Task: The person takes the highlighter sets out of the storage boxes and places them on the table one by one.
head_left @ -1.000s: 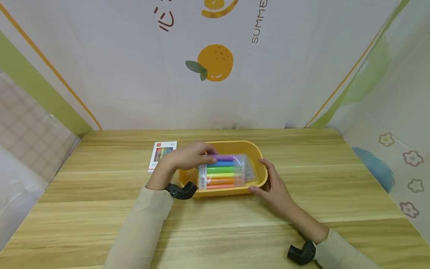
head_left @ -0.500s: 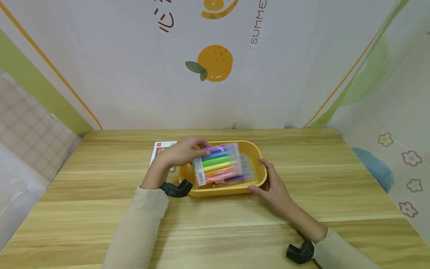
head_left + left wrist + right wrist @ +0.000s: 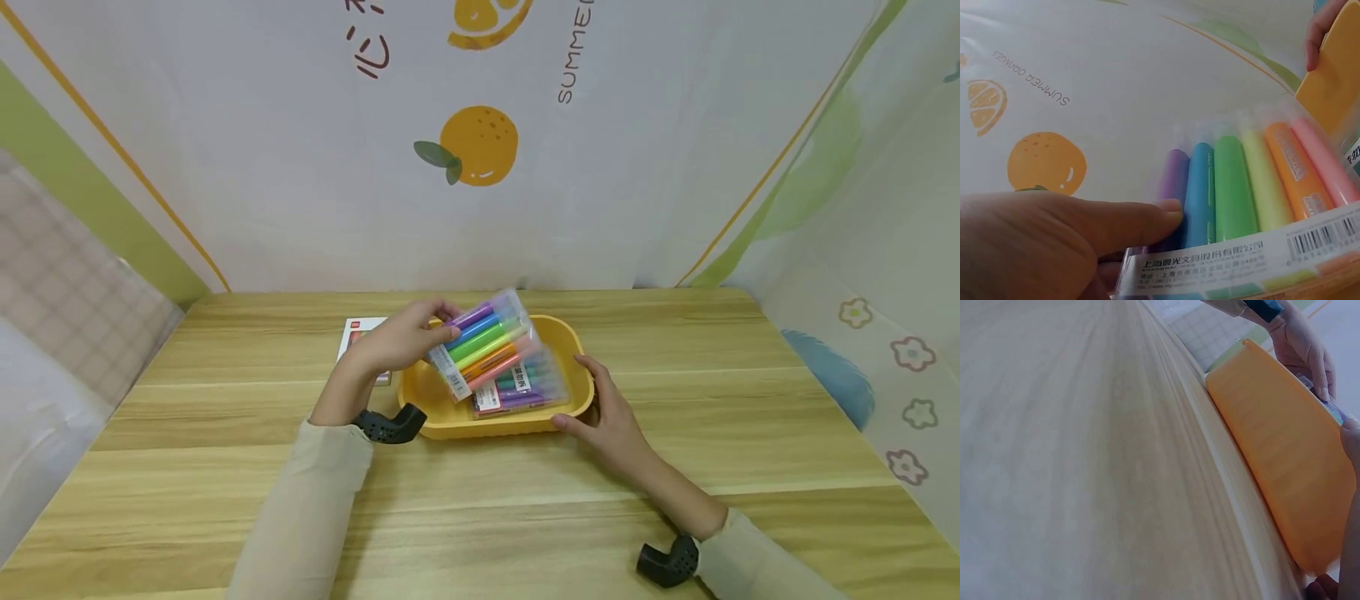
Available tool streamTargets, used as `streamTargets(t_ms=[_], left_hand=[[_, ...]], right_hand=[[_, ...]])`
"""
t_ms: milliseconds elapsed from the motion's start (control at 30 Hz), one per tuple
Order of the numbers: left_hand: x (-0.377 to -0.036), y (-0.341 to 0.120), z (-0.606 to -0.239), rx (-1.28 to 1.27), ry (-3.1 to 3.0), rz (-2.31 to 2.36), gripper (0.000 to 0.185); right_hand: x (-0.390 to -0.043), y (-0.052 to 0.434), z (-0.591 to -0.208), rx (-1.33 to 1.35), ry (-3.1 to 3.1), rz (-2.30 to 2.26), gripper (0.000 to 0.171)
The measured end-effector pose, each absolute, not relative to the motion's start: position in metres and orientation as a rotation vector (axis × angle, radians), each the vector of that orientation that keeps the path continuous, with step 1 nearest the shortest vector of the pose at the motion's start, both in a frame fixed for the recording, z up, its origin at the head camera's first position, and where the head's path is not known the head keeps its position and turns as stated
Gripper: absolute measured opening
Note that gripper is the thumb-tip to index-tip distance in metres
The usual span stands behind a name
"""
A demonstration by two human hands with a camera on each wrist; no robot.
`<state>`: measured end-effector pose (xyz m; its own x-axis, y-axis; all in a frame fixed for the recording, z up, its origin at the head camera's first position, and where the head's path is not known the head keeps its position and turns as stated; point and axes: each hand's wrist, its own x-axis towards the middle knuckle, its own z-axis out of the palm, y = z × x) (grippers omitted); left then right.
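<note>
My left hand (image 3: 405, 337) pinches a clear pack of highlighters (image 3: 487, 340) by its left edge, thumb on top. The pack is tilted above a yellow plastic basket (image 3: 480, 430). In the left wrist view, the thumb presses by the purple highlighter (image 3: 1175, 172), and a white label with a barcode runs along the near end. My right hand (image 3: 611, 425) grips the basket's right end, thumb at the near corner and fingers at the far side. Inside the basket lies a second clear pack of pens (image 3: 525, 390), with purple and green showing, partly covered by the highlighters.
Behind my left hand, a white box (image 3: 360, 325) with a coloured picture lies on the wooden table (image 3: 480, 517), partly hidden. A white cloth with printed oranges (image 3: 300, 167) hangs along the table's back edge.
The highlighter pack has risen from the basket and turned, its right end swinging up and back. My left hand shifted slightly left and back, uncovering more of the second pack. My right hand stays put.
</note>
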<state>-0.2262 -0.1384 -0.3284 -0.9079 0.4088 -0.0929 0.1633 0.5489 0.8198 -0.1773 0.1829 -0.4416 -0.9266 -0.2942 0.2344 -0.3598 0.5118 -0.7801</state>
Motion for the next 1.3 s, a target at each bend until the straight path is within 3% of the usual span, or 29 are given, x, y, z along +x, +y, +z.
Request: streamTargets(t_ms=[667,1300], left_hand=[[-0.214,-0.150,-0.337,0.342,2.472,1.622,0.036],[-0.189,-0.199,-0.320,0.138,2.157,2.123,0.053]], right_hand=[[-0.180,0.182,-0.446,0.595,-2.648,1.395,0.089],[-0.177,0.184,-0.444,0.593,-2.646,1.404,0.091]])
